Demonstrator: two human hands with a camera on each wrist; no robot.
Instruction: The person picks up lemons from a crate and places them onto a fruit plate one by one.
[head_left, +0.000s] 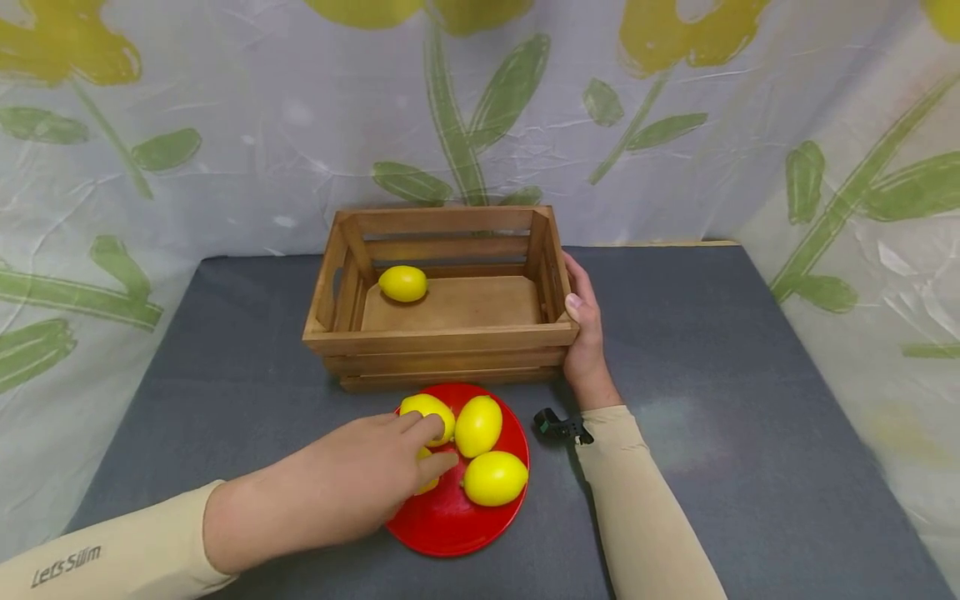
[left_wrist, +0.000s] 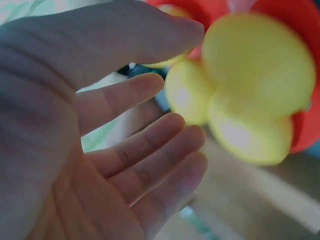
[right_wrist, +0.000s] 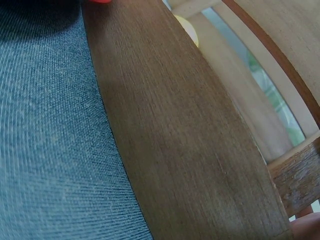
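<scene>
A red plate point(head_left: 450, 533) holds several yellow lemons point(head_left: 495, 478). My left hand point(head_left: 345, 475) reaches over the plate's left side, covering part of one lemon point(head_left: 427, 471). In the left wrist view its fingers point(left_wrist: 150, 160) are extended and spread from the thumb, with the lemons point(left_wrist: 255, 65) just beyond the fingertips and nothing in the palm. Behind the plate stands a slatted wooden crate point(head_left: 450, 342) with one lemon point(head_left: 403, 284) on its floor, toward the left. My right hand point(head_left: 588, 333) grips the crate's right end, thumb on the near corner.
A dark grey table point(head_left: 712, 400) carries the crate and plate. Behind and on both sides hangs a pale curtain point(head_left: 285, 167) with painted flowers. A dark band point(head_left: 558, 425) is on my right wrist, close to the plate's right edge.
</scene>
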